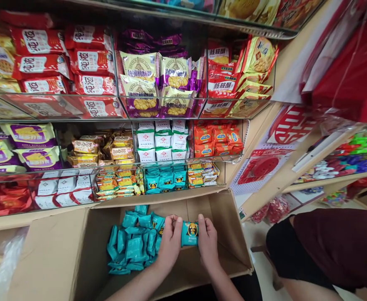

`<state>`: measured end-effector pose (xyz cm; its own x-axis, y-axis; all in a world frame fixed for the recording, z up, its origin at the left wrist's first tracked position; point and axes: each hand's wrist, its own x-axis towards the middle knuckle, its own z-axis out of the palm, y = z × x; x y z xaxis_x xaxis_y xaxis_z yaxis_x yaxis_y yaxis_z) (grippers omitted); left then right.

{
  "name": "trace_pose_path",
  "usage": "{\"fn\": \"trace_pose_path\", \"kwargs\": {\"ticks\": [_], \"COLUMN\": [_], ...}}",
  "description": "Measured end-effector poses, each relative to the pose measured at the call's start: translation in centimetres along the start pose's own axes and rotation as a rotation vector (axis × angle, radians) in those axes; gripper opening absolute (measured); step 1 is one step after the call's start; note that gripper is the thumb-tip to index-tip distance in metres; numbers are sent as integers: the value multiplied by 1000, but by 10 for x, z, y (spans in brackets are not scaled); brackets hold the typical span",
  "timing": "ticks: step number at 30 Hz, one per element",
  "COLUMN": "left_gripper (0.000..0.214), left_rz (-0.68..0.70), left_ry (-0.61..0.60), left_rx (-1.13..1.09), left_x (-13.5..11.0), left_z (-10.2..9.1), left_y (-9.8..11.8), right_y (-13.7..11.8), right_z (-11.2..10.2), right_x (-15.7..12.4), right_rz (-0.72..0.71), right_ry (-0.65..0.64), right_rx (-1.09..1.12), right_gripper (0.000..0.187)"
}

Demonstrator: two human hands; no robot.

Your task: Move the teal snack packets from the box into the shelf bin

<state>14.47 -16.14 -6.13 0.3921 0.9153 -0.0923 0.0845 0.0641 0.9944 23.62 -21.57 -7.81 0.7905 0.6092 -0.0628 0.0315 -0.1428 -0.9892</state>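
Overall, the largest item is the pale wooden shelving unit with clear compartment fronts (250, 144), its tiers stocked with wrapped packets. At the right edge sits a second person in a dark maroon top and black bottoms (337, 246), beside the brown open-topped cardboard box (43, 259). The box stands directly in front of the lowest visible tier, with one flap folded outward on the left. On the upper tier, the middle compartment holds large purple-and-cream biscuit packets (141, 69), flanked by red-and-white packets (91, 60) on the left. On the tier below, white-and-green packets (163, 140) occupy the compartment adjoining the orange-red packets (219, 136). Beneath the white-and-green stock, a compartment contains small teal packets on the shelf (166, 180). Inside the box, a loose heap of small teal foil packets (134, 248) lies toward the left side; bare cardboard shows to the right. The left hand (170, 237) and right hand (207, 239) are positioned over the box, each gripping one end of a single teal packet with a yellow-and-black emblem (190, 234). This packet is held between them, emblem facing up.
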Motion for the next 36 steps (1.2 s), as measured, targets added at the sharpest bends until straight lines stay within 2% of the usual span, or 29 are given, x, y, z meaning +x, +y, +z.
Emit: {"fn": "trace_pose_path", "kwargs": {"ticks": [6,9,12,14,16,18,20,23,26,29,32,34,36], "left_gripper": [26,24,24,25,27,29,30,30,32,51,38,25,24], "left_rz": [140,160,140,113,95,91,83,41,53,143,127,88,43], "left_ry": [-55,-53,-31,9,76,137,149,64,-90,-365,-651,-690,-587], "left_rx": [209,242,241,227,212,190,145,56,10,183,426,485,416], "left_x": [-3,-5,-6,-4,-1,2,3,3,4,8,11,13,16], "left_z": [-5,-7,-9,-10,-10,-11,-11,-15,-26,-41,-53,-57,-57], "left_y": [-9,-18,-22,-19,-12,-5,1,7,20,43,58,60,59], "right_y": [9,8,6,4,2,-1,-5,-14,-25,-34,-40,-38,-31], "right_z": [0,-1,-2,-1,0,2,2,-3,-14,-22,-24,-24,-27], "right_x": [-3,-1,0,-2,-6,-12,-18,-19,-12,-9,-13,-17,-17], "right_rz": [-82,-153,-184,-132,-29,64,126,148,81,-26,-94,-118,-114], "right_ry": [-12,-28,-39,-22,-48,-164,-294,-342,-403,-561,-673,-693,-674], "right_rx": [-191,-304,-306,-221,-42,160,281,297,222,68,-47,-40,-1], "right_gripper": [39,40,40,40,39,39,44,33,24,18,13,17,23]}}
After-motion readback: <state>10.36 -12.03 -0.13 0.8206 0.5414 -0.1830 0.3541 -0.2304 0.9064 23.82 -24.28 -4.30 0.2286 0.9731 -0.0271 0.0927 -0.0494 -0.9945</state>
